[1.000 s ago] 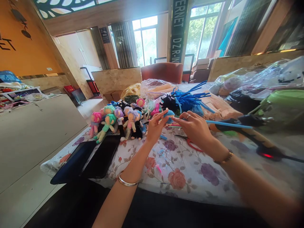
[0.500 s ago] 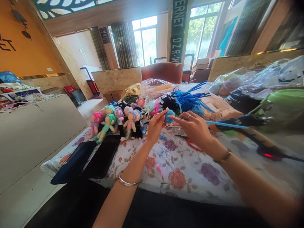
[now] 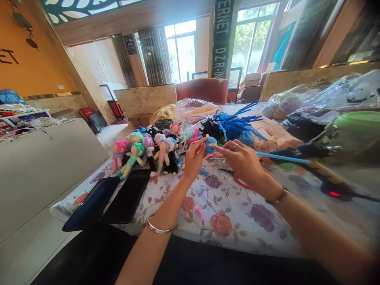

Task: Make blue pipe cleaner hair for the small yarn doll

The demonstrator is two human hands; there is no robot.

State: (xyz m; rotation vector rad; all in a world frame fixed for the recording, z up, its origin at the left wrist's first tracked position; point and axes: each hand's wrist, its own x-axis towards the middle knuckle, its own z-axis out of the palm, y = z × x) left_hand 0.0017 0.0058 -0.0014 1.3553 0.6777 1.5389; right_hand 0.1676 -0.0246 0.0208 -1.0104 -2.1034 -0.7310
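My left hand [image 3: 194,156] pinches a small doll head [image 3: 210,145] with fuzzy blue hair and a bit of pale face showing. My right hand [image 3: 242,160] is closed, its fingertips against the right side of that head. From behind my right hand a light blue pipe cleaner [image 3: 283,157] sticks out to the right; the part within the fingers is hidden. Below my right hand lie red-handled scissors [image 3: 242,182], partly covered by it. A short blue piece [image 3: 204,171] rests on the cloth below the doll head.
Several finished pipe-cleaner dolls [image 3: 138,152] crowd the left, behind two dark phones [image 3: 127,198]. A blue pipe-cleaner bundle [image 3: 234,124] lies behind my hands. On the right are a glue gun [image 3: 332,186] with a red light and plastic bags [image 3: 335,91]. Flowered cloth [image 3: 190,225] covers the table.
Almost nothing differs. Both hands and the doll head hold nearly the same place, and the view has shifted very slightly.
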